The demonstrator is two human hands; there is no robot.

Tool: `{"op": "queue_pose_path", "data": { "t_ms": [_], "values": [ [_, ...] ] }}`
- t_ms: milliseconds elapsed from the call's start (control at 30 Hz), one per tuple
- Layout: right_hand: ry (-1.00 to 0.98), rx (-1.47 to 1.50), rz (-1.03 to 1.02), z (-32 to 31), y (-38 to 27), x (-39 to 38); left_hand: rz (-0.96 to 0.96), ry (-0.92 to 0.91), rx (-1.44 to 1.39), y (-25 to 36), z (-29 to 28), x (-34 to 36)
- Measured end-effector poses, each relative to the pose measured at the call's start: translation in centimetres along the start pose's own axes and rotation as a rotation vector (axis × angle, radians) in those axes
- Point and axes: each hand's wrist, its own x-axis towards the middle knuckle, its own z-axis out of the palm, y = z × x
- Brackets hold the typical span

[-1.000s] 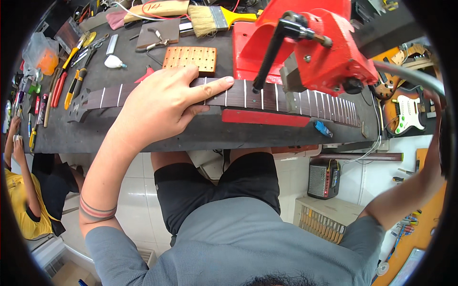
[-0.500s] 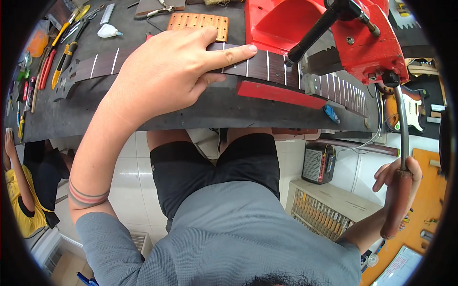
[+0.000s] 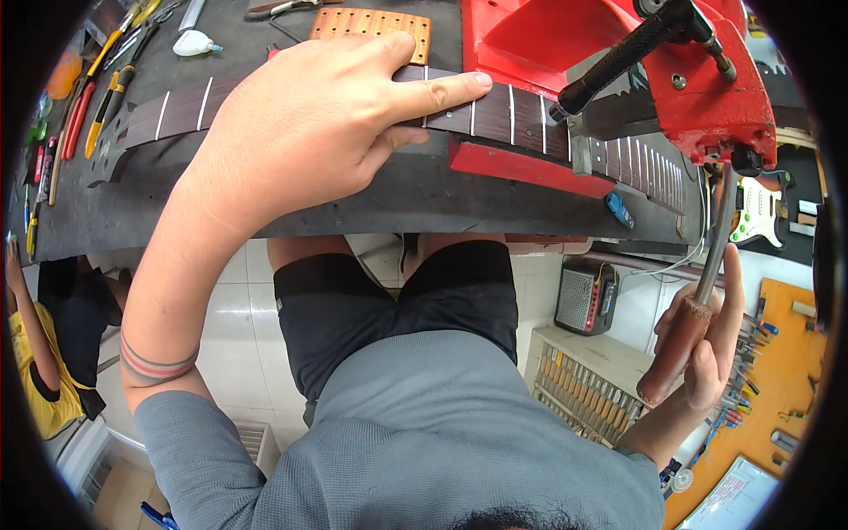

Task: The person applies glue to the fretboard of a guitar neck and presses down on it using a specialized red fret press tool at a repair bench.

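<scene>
Head view: a fretted guitar neck (image 3: 495,115) lies lengthwise along the dark workbench (image 3: 291,212), its headstock (image 3: 110,150) to the left and its far end running out to the right beneath a red hand press (image 3: 707,88). Below the fretboard sits a red support block (image 3: 530,168), and a grey metal piece (image 3: 580,152) stands across the neck just right of the press's black knurled handle (image 3: 618,66). Whether that piece bears on a fret cannot be told.

The person's left hand (image 3: 318,124) is closed over the neck left of the press, the thumb at the near edge, the index finger stretched along the fretboard, the others bent toward the far edge. The right hand (image 3: 707,344), low on the right, has the lever's brown grip (image 3: 674,353) loosely between thumb and fingers, one finger straight beside the steel rod (image 3: 720,230).

The step in hand looks like pressing at one fret position, with the left hand steadying and the right working the lever. The next move seems to call for an even pull and a neck kept level on its support, the left fingertips well away from the press.

Behind the left hand lies a wooden block with drilled holes (image 3: 371,26); a small blue tool (image 3: 618,210) rests near the bench's front edge.
</scene>
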Motion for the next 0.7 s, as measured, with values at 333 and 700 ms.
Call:
{"op": "queue_pose_path", "data": {
  "t_ms": [333, 700],
  "values": [
    [-0.088, -0.062, 0.042, 0.38, 0.23, 0.65, 0.003, 0.015, 0.011, 0.02, 0.20, -0.03],
    [-0.108, -0.074, 0.046, 0.56, 0.13, 0.72, 0.017, -0.003, -0.008, -0.30, 0.15, 0.11]
  ]
}}
